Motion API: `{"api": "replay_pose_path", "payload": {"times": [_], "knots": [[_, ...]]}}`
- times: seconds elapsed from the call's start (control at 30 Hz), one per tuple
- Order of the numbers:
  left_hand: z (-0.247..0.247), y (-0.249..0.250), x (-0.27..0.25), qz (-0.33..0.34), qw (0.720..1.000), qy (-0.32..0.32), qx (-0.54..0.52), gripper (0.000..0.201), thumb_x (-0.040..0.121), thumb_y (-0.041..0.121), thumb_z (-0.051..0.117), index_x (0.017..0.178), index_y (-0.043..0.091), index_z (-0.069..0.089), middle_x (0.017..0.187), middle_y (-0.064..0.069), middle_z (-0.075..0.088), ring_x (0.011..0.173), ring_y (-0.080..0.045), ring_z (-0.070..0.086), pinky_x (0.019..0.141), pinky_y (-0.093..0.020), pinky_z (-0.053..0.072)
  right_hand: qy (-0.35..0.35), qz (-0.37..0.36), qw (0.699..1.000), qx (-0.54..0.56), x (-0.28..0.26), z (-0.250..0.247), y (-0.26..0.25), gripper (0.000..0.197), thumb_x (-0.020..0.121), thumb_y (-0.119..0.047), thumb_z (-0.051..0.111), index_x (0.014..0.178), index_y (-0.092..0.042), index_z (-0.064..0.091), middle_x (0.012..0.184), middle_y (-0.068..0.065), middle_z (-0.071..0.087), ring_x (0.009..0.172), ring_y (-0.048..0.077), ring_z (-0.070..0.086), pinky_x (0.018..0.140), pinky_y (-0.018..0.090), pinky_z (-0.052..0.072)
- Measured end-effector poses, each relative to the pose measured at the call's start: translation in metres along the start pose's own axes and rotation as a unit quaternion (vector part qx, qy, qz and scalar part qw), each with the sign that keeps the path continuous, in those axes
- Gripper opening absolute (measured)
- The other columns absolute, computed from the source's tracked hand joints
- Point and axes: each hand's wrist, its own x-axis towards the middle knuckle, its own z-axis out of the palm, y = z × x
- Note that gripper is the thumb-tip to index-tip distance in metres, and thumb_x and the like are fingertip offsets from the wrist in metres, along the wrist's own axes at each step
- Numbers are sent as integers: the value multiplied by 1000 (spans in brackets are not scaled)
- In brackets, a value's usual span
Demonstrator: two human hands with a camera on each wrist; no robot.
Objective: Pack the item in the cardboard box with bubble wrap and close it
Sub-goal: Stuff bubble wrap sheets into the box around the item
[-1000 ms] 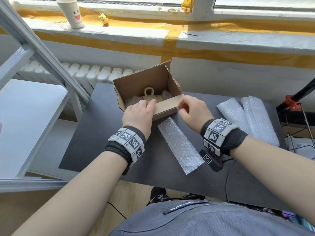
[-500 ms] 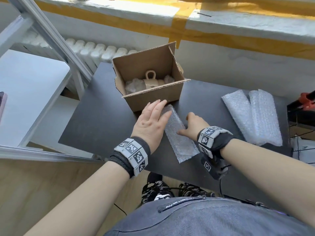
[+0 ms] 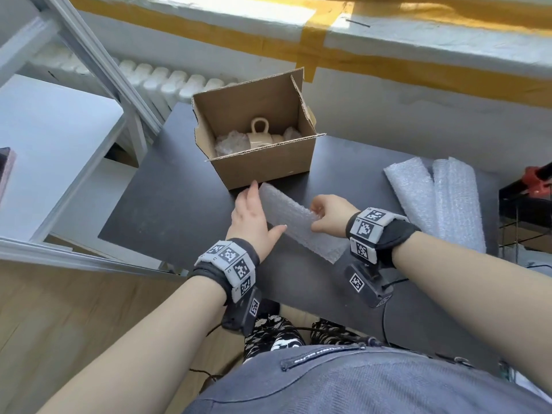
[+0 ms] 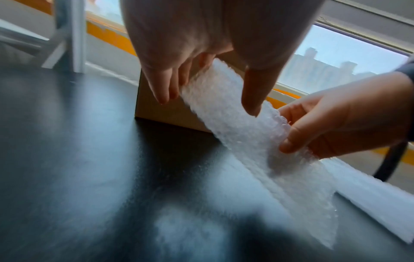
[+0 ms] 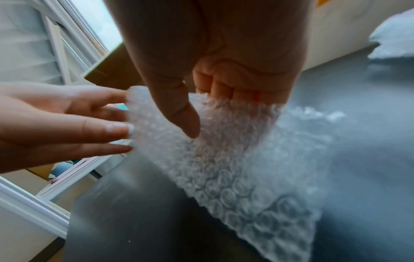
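Note:
An open cardboard box (image 3: 268, 165) stands on the black table (image 3: 167, 204). Inside it, a beige mug (image 3: 259, 135) lies on crumpled bubble wrap (image 3: 230, 143). A bubble wrap strip (image 3: 294, 218) lies just in front of the box, its far part lifted off the table. My right hand (image 3: 324, 218) pinches the strip's right edge between thumb and curled fingers (image 5: 224, 88). My left hand (image 3: 257, 210) lies with straight fingers (image 4: 165, 88) along the strip's left edge, and its thumb (image 4: 253, 99) rests over the strip (image 4: 235, 127).
Two folded bubble wrap sheets (image 3: 442, 201) lie at the table's right. A white shelf frame (image 3: 98, 64) and radiator (image 3: 167, 79) stand at the left and behind. A red clamp (image 3: 537, 177) sits at the right edge.
Both hands left the box's front wall and dropped to the strip. The right hand took hold of its right edge and raised it; the left hand slid along its left side.

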Motion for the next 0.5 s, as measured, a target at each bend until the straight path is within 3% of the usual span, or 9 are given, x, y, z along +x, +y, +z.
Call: {"api": "replay_pose_path", "payload": {"times": [0.1,0.17,0.23,0.3,0.37,0.43,0.5], "knots": [[-8,0,3,-19,998,7,-55,100,79,34,73,152,20,6,152,-11,25,137,-27,37,112,-36,31,1,-43,999,-5,-1,-11,1,30,83,-5,58,113,-6,61,91,-1,53,86,19,52,74,20,36],[-14,-4,7,-7,997,-1,-81,80,83,31,70,148,20,25,145,-7,41,132,-24,43,107,-31,34,9,-56,998,-1,-1,-17,1,29,82,-4,59,110,-7,63,90,-1,55,85,16,50,75,20,36],[-19,-6,10,4,995,7,-99,53,85,28,68,132,15,48,125,-6,58,118,-24,54,95,-28,40,12,-62,998,4,0,-23,2,29,82,-6,61,111,-8,64,91,-1,56,86,14,51,76,20,37],[-25,-6,11,11,991,30,-132,36,85,25,68,116,10,57,103,-3,61,100,-22,59,82,-24,41,12,-63,998,2,0,-30,2,31,81,-11,66,112,-8,64,92,-2,56,87,13,52,75,20,37],[-34,-5,11,16,985,48,-167,29,85,21,69,109,9,59,95,0,61,90,-18,58,78,-22,41,3,-61,998,-10,1,-40,2,32,81,-22,70,109,-7,65,91,-1,57,86,14,52,67,23,38],[-45,-7,12,10,977,52,-208,22,85,20,69,104,13,60,95,-1,62,92,-22,61,87,-28,48,-9,-62,998,-20,0,-50,1,30,81,-28,71,100,-5,66,83,2,57,81,17,51,60,24,38],[-57,-8,13,2,964,60,-259,18,79,27,72,91,24,59,95,-3,65,99,-29,65,92,-46,52,-2,-65,998,-3,2,-59,-1,19,81,-26,71,85,-9,63,71,-1,53,78,18,50,58,21,38]]}}
